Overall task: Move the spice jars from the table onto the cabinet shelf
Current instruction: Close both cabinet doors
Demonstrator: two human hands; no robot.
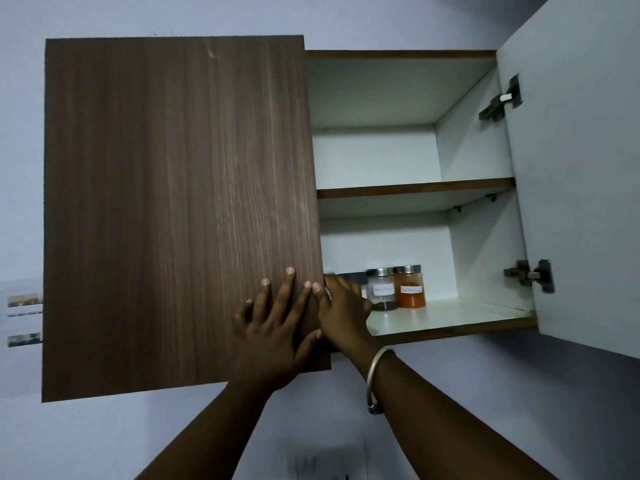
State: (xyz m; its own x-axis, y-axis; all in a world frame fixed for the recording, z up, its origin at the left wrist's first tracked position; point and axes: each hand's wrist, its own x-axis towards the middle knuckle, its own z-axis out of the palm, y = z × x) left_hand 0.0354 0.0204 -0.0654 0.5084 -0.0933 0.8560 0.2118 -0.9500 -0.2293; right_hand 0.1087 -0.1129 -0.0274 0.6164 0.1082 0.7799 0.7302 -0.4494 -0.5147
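Note:
A wall cabinet hangs above me with its right door [581, 188] swung open and its dark wood left door [173, 209] in front of the left half. On the lower shelf [450, 315] stand two steel-lidded spice jars: one with dark contents [381, 289] and one with orange powder [410, 287], both labelled. My left hand [277, 327] lies flat, fingers spread, on the left door's lower right corner. My right hand [343, 303] reaches onto the lower shelf, curled around a third spice jar [351, 277], of which only the dark lid shows.
The upper shelf [415, 187] holds nothing in its visible part. Metal hinges [500, 102] [530, 275] stick out from the open door's inner face. A wall switch plate [325, 459] sits below, between my forearms. The table is out of view.

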